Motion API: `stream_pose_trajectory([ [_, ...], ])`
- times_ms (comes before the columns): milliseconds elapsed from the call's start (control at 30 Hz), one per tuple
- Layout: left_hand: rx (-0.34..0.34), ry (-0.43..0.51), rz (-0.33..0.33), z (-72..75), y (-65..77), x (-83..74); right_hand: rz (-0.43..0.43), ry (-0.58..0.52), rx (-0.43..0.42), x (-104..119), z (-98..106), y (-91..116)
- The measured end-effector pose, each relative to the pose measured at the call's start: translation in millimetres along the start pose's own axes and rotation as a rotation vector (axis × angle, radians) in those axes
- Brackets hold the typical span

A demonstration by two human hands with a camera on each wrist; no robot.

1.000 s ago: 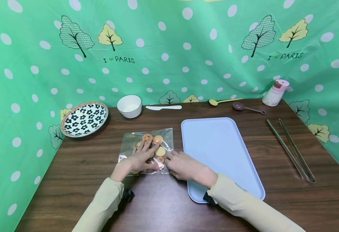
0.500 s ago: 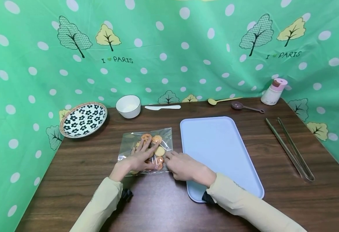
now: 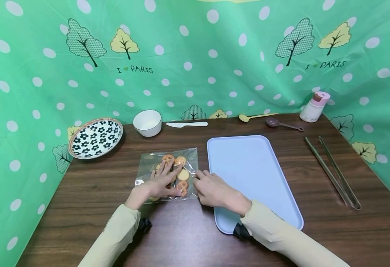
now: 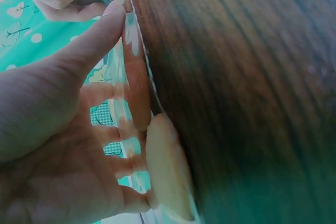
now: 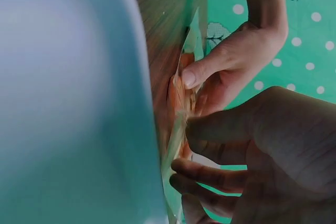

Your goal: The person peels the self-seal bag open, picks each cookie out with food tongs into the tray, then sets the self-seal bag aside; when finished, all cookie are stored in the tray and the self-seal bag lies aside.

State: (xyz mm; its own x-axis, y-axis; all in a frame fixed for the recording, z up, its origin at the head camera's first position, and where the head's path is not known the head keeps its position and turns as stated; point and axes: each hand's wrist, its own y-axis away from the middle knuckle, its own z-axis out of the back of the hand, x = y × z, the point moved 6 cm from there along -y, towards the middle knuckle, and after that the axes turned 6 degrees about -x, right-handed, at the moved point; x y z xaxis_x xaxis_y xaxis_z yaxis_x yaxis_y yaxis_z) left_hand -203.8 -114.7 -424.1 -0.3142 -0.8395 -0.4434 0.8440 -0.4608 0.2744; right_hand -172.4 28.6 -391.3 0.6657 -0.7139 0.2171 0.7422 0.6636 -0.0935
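Note:
A clear plastic bag (image 3: 144, 165) of cookies lies flat on the wooden table. Inside it show a pale round cookie (image 3: 183, 175), a pretzel-shaped one (image 3: 182, 188) and several others, partly hidden under fingers. My left hand (image 3: 158, 184) rests on top with its fingers spread, its thumb by the pretzel shape. At the bag's right edge, my right hand (image 3: 216, 189) pinches the plastic between thumb and forefinger, as the right wrist view shows, with its other fingers loosely bent. In the left wrist view a thick cookie (image 4: 167, 166) stands out beneath the left fingers.
A light blue tray (image 3: 248, 167) lies under the right forearm. Metal tongs (image 3: 335, 174) are at the right. Along the back stand a flower-patterned plate (image 3: 96, 139), a white bowl (image 3: 148, 124), a white knife (image 3: 188, 124), a yellow spoon (image 3: 245, 118), a purple measuring spoon (image 3: 275, 122) and a pink-topped bottle (image 3: 311, 111).
The right fingers have shifted slightly right and away from the cookies. More of the pretzel-shaped cookie shows beside the left thumb. The left hand has stayed in place.

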Motion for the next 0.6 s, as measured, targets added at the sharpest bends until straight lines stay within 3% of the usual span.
stream_pose_trajectory([
  [167, 0.019, 0.000, -0.003, 0.9, 1.8, 0.2, 0.007, -0.010, 0.001, 0, 1, 0],
  [400, 0.033, -0.019, 0.000, 2.7, 1.9, -0.5, 0.034, 0.026, 0.093, 7, -4, -5],
  [600, 0.033, -0.022, 0.005, 1.6, 0.0, -2.1, 0.039, 0.060, 0.097, 10, -5, -10],
])
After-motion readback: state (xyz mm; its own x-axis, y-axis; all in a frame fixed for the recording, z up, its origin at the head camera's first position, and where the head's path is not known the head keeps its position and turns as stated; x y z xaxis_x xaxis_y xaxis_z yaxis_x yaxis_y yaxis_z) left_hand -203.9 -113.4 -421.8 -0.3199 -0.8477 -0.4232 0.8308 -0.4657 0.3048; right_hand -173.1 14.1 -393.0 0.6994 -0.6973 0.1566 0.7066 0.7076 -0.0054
